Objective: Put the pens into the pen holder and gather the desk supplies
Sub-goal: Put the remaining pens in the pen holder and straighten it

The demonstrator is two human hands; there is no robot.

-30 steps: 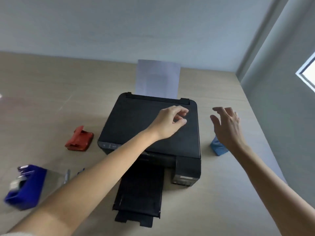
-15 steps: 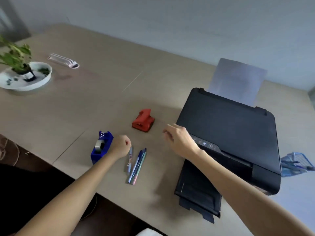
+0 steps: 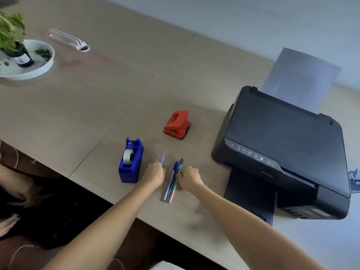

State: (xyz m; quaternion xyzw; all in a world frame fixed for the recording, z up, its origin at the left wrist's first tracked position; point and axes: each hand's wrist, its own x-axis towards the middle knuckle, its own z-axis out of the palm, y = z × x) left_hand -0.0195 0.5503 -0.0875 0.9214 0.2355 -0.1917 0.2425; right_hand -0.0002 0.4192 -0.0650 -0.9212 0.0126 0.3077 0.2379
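Head view: both hands are down on the desk (image 3: 97,98) among the pens.

Left hand (image 3: 154,173) is curled closed around one pen (image 3: 163,158), whose blurred tip sticks out beyond the knuckles. Right hand (image 3: 190,179) is curled too, fingertips touching the bundle of pens (image 3: 172,182) that lies flat between the two hands; whether it grips them I cannot tell. A blue tape dispenser (image 3: 131,160) stands just left of the left hand, and a red hole punch (image 3: 177,125) sits farther back. To the right is a black printer (image 3: 284,151) with paper (image 3: 300,78) standing in its rear tray. A blue mesh object (image 3: 353,181) peeks out past the printer at the right edge. At far left, a plant (image 3: 11,32) stands in a white dish (image 3: 39,70).
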